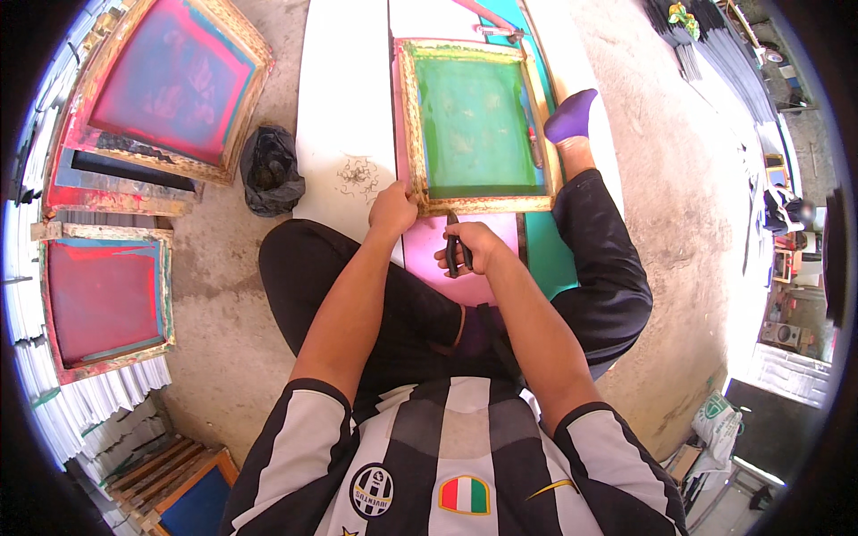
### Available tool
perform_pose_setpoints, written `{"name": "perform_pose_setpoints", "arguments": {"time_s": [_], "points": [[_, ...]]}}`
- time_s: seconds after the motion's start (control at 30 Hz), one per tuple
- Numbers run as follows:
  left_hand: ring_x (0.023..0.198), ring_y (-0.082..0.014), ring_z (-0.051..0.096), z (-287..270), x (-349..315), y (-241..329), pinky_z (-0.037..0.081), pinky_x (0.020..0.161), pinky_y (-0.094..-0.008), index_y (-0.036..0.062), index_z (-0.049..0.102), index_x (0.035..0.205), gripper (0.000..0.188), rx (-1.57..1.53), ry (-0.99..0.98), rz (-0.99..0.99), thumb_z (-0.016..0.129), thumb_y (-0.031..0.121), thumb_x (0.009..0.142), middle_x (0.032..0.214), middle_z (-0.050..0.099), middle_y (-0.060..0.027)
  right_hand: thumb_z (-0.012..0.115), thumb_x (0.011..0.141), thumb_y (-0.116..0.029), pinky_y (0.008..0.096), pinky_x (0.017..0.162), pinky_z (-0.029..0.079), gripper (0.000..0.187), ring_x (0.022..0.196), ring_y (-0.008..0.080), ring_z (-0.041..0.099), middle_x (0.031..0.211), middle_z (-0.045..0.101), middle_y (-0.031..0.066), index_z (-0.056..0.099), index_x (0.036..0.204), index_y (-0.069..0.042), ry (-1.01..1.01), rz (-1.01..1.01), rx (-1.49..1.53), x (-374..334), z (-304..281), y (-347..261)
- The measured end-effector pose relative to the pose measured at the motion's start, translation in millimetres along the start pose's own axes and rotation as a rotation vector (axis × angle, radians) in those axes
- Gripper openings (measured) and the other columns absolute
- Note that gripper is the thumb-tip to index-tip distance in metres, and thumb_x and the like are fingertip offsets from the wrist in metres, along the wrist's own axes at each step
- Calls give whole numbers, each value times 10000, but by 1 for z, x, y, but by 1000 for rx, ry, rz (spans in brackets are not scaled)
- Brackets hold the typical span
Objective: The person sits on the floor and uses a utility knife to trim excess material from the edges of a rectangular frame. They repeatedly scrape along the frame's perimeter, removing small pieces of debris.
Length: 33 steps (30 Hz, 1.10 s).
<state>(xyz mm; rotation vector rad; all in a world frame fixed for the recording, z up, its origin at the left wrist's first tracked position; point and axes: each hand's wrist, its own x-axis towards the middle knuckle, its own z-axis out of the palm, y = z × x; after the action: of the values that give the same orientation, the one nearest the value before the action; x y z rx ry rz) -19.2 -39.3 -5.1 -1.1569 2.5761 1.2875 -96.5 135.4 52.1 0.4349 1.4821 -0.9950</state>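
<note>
A wooden screen-printing frame (478, 202) with green mesh lies in front of me, its rails stained yellow and brown. My left hand (393, 211) is closed on the near left corner of this frame. In my right hand (478, 245) is a pair of black-handled pliers (453, 255), whose jaws meet the frame's near rail. Whether the jaws grip anything there is too small to tell. Left of the frame, a small heap of thin, dark curled bits (357, 177) lies on the white board (344, 80). My foot in a purple sock rests against the frame's right side.
An open black plastic bag (271, 174) stands left of the white board. Farther left lean more screen frames, a large pink-and-blue one (174, 85) and a red one (107, 299). Pink and green sheets lie under the work. A pen-like tool (496, 31) lies beyond the frame.
</note>
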Motion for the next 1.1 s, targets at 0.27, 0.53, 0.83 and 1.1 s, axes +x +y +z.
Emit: {"name": "perform_pose_setpoints", "arguments": {"time_s": [0.27,0.53,0.83,1.1], "points": [[1015,-391,694,-7,-6,10,529,873,-485,29,693,1019,282,-19,-68,-132,716,293,924,1022,733,-199,522,939,-209,417,413,522,288,510,253,640,707,641,163,587,976,69,458,-345,-425,7,-36,-8],[992,-375,706,-15,-4,14,540,852,-490,57,716,1022,271,52,-64,-100,720,307,919,1012,742,-181,532,972,-223,379,425,496,259,506,205,630,722,639,126,576,998,30,211,-462,-453,-11,-42,19],[798,-199,689,-39,-20,25,535,738,-340,-5,736,1072,328,-451,-285,-24,690,305,973,904,729,-88,610,1004,-225,349,512,519,231,576,201,637,744,633,94,571,1103,-19,-292,-378,-34,-31,-8,28],[750,-152,667,-63,-21,-2,521,701,-301,8,733,1089,336,-664,-384,-145,692,323,979,920,735,-76,596,1007,-192,342,723,561,375,888,211,692,1011,693,135,555,1339,-21,-462,-308,-40,-26,28,27]]}}
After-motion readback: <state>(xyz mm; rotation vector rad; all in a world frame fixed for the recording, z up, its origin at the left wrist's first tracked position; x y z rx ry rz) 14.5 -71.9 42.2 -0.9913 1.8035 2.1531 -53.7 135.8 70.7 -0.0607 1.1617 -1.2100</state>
